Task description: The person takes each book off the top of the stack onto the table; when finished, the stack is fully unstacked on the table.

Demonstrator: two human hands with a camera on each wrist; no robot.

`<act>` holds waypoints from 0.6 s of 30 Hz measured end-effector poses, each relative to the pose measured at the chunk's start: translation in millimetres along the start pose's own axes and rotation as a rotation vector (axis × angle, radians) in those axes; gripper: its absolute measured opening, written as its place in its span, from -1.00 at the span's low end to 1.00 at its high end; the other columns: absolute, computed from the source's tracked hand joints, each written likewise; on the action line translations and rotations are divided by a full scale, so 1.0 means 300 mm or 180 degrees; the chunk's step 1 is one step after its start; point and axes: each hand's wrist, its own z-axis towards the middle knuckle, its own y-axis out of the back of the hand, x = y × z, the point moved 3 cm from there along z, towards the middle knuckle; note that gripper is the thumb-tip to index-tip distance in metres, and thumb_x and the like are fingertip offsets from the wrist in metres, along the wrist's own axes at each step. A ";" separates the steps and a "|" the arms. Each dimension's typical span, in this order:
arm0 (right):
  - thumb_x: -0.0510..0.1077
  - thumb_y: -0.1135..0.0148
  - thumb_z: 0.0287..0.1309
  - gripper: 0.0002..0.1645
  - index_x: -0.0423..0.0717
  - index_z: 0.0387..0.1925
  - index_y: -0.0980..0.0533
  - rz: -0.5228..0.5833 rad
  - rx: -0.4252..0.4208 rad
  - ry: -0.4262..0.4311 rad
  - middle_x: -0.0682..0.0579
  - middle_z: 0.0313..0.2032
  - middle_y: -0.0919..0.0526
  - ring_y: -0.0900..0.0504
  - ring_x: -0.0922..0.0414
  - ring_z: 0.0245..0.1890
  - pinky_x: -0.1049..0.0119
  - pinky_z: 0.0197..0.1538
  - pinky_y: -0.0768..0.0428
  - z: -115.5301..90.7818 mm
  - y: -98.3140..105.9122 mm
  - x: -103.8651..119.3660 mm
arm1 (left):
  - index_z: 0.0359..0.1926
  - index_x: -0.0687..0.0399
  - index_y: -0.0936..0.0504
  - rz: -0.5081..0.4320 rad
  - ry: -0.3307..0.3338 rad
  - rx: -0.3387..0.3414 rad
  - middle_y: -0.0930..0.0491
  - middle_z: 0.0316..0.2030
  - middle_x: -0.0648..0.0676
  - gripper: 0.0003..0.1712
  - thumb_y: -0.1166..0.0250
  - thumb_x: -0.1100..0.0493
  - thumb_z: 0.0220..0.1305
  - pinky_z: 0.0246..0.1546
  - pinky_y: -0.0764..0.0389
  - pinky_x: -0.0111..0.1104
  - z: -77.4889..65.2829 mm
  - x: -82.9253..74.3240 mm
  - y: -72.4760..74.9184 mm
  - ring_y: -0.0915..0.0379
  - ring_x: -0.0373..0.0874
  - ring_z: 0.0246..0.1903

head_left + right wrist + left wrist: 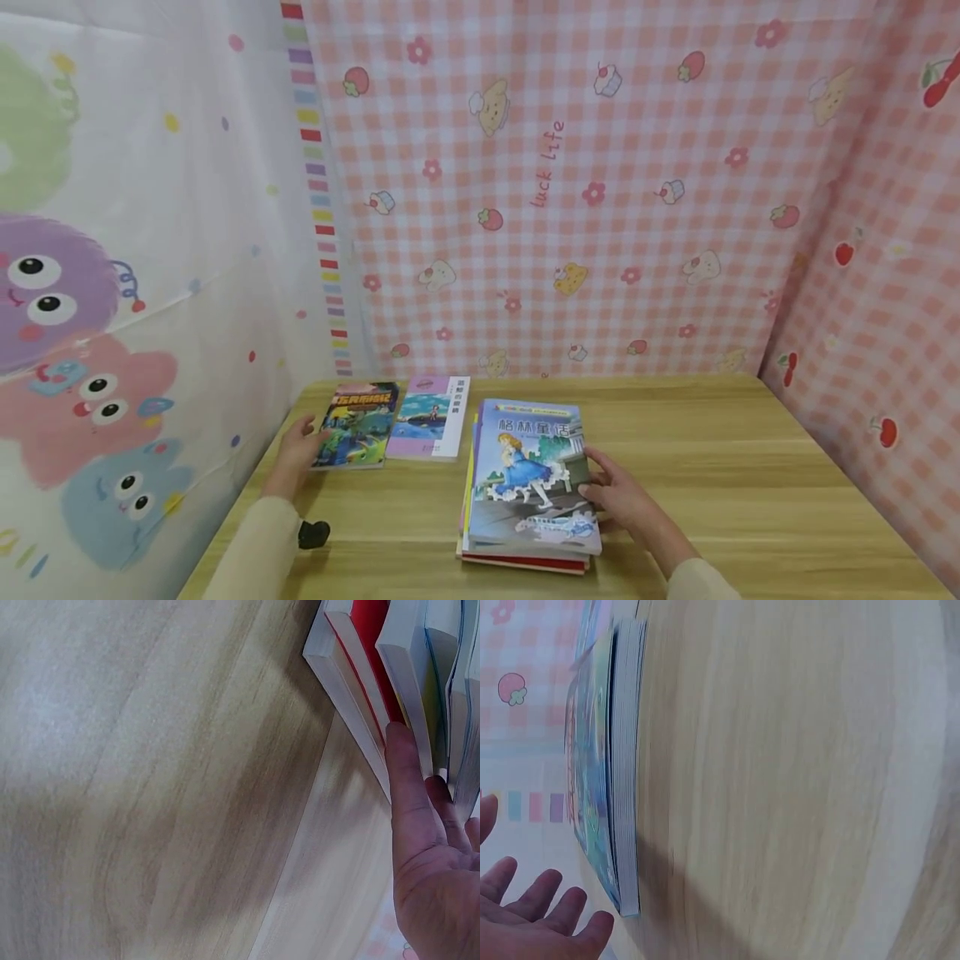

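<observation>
My left hand (294, 454) is beside the left edge of a colourful green and dark book (357, 427), which lies flat at the back left of the table. In the left wrist view the left hand (540, 919) has its fingers spread, near the corner of this book (596, 761). My right hand (621, 493) touches the right side of a stack of several books, topped by a light-blue book (525, 500) with a girl in a blue dress. In the right wrist view the right hand's fingers (409, 776) lie extended along the page edges.
A pink, blue and white book (427, 421) lies between the green book and the stack. A small black object (313, 534) shows by the left sleeve. Cloth curtains (570, 317) stand behind and at both sides of the wooden table (697, 433).
</observation>
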 end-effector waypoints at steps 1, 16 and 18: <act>-0.34 -0.08 0.35 -0.20 -0.05 0.54 -0.06 -0.0027 0.0004 -0.0005 -0.47 0.36 -0.20 -0.57 -0.27 0.05 -0.14 -0.19 -0.65 0.001 0.001 0.001 | 0.52 0.40 0.14 0.0008 -0.0006 -0.0007 0.14 0.45 0.53 -0.22 -0.04 0.20 0.49 0.36 -0.08 0.16 -0.003 -0.003 -0.003 0.14 0.42 0.41; -0.33 -0.08 0.35 -0.18 -0.03 0.55 -0.03 -0.0096 0.0029 -0.0008 -0.46 0.36 -0.22 -0.57 -0.28 0.05 -0.13 -0.19 -0.65 0.005 -0.001 0.003 | 0.53 0.37 0.16 0.0063 0.0039 0.0085 0.15 0.44 0.55 -0.16 -0.10 0.13 0.49 0.36 -0.07 0.16 -0.070 0.032 0.022 0.15 0.42 0.41; -0.33 -0.07 0.36 -0.19 -0.03 0.55 -0.04 -0.0115 0.0039 -0.0016 -0.46 0.36 -0.22 -0.56 -0.27 0.06 -0.12 -0.20 -0.65 0.004 -0.002 0.003 | 0.52 0.39 0.15 0.0009 0.0062 0.0052 0.15 0.43 0.56 -0.15 -0.11 0.14 0.48 0.37 -0.06 0.14 -0.083 0.043 0.019 0.17 0.42 0.42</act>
